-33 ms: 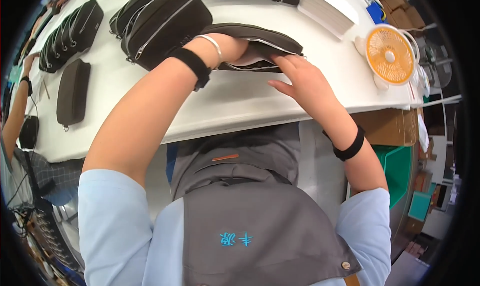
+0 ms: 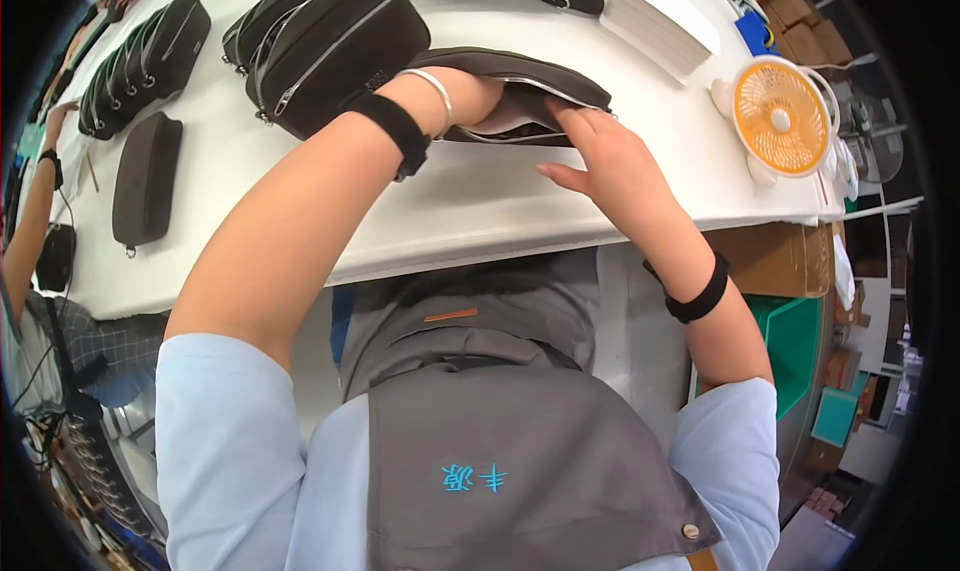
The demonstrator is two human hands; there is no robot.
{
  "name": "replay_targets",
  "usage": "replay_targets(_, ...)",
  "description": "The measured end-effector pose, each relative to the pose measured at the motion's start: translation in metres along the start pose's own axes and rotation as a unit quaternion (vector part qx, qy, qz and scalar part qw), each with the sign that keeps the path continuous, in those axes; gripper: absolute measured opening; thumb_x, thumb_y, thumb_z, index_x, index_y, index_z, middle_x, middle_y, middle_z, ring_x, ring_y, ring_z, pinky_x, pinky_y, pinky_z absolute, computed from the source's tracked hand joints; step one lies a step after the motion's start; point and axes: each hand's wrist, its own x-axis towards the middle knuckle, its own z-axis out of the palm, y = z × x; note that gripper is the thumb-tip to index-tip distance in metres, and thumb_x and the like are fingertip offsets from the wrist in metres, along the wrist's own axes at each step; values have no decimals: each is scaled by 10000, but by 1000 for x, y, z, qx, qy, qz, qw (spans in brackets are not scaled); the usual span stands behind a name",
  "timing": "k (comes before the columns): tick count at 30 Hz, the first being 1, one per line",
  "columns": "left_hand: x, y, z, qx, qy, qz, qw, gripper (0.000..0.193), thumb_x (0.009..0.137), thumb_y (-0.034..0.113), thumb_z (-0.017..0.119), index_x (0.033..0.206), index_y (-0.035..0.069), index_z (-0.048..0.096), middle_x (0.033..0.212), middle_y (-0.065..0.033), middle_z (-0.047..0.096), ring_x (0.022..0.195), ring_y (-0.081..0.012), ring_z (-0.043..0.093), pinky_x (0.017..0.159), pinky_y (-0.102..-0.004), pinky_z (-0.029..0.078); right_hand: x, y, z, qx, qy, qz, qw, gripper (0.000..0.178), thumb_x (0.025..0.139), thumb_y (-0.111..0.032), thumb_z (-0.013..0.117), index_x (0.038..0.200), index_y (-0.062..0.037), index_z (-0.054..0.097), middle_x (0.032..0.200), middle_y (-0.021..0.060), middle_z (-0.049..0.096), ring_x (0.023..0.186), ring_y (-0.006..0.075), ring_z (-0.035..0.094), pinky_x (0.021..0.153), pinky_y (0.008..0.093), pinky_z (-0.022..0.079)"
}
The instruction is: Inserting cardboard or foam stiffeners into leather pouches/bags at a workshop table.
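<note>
A dark brown zippered bag [image 2: 535, 68] lies on the white table in front of me, its zip undone and its pale lining showing in the gap. My left hand [image 2: 470, 89] reaches into the opening past the knuckles, so its fingers are hidden. At the right end of the same opening is my right hand [image 2: 606, 153]. Its fingers stretch over the near edge into the mouth of the bag, while its thumb stays apart, pointing left above the table. Close beyond my left wrist stand plump dark bags [image 2: 340, 46] with silver zips.
A row of dark bags [image 2: 150, 66] stands at the far left, near a slim dark pouch [image 2: 147, 179]. Another person's arm [image 2: 35, 216] shows at the left rim. A white stack [image 2: 660, 21] and an orange-white fan [image 2: 780, 121] are on the right. Below sits a cardboard box [image 2: 775, 256].
</note>
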Motion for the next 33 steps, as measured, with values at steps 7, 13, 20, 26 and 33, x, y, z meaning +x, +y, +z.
replay_targets(7, -4, 10, -2, 153, -60, -21, 986, 343, 1005, 319, 374, 1239, 120, 527, 1306, -19, 574, 1148, -153, 522, 1010, -307, 403, 32, -2, 23, -82, -49, -37, 995, 204, 783, -81, 658, 969, -16, 608, 730, 148, 636, 727, 310, 654, 665, 391, 537)
replay_targets(13, -14, 8, -2, -149, -40, -86, 984, 409, 997, 280, 348, 1245, 63, 590, 1320, -118, 585, 1175, -267, 567, 1011, -347, 428, 25, 0, 32, -81, -22, -93, 992, 79, 740, -30, 582, 809, -55, 612, 623, 110, 602, 598, 300, 630, 540, 397, 503)
replay_targets(20, -11, -9, 21, -79, -74, -61, 992, 446, 1015, 305, 288, 1301, 65, 531, 1426, -94, 493, 1284, -217, 470, 1081, -314, 346, 24, 0, 31, -54, 15, -125, 990, 99, 732, -39, 589, 808, -89, 627, 589, 90, 579, 565, 277, 612, 506, 386, 476)
replay_targets(26, -19, 21, -13, -8, -147, -54, 988, 394, 1007, 322, 419, 1280, 61, 532, 1293, -84, 583, 1154, -144, 551, 1013, -291, 419, 26, 12, 34, -46, 37, -138, 989, 110, 730, -40, 591, 816, -92, 634, 568, 97, 568, 554, 275, 607, 498, 380, 470)
replay_targets(33, -12, -14, 38, -84, 99, 66, 989, 374, 976, 276, 380, 1152, 51, 619, 1191, -138, 646, 1083, -272, 602, 959, -346, 443, 27, 10, 32, -56, 24, -148, 987, 90, 728, -48, 595, 800, -90, 629, 564, 100, 564, 548, 274, 601, 497, 374, 469)
